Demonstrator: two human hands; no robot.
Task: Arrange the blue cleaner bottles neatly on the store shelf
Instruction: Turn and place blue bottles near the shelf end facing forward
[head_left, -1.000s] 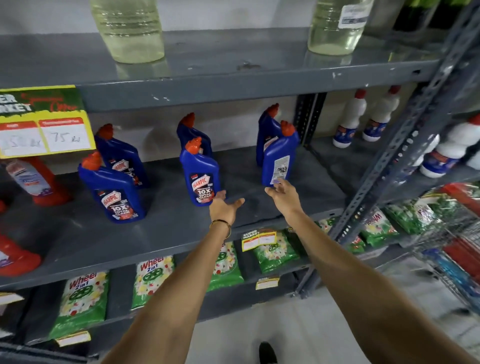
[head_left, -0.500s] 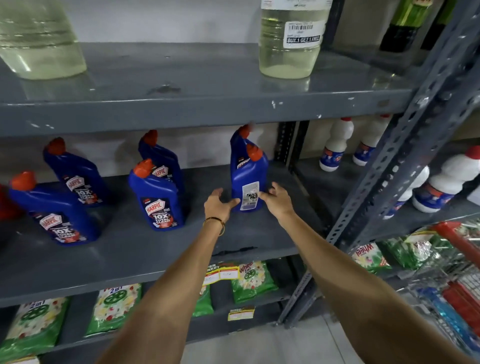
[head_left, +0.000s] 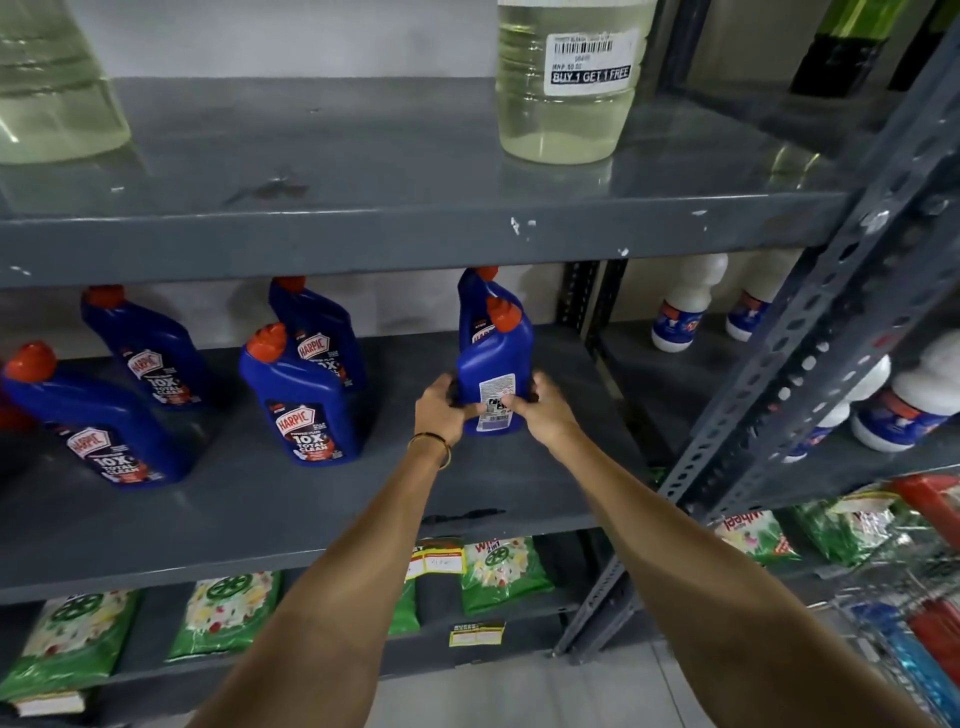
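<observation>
The grey metal store shelf (head_left: 291, 499) is the landmark. Toward its right end an upright blue plastic cleaner bottle with an orange cap (head_left: 496, 358) shows its back label; another blue bottle (head_left: 475, 296) stands right behind it. Left of these, four more blue bottles sit in two loose pairs, the nearest (head_left: 306, 405) front-facing. The left hand (head_left: 441, 410) and right hand (head_left: 543, 408) clasp the first bottle's lower sides, thumbs across the label.
</observation>
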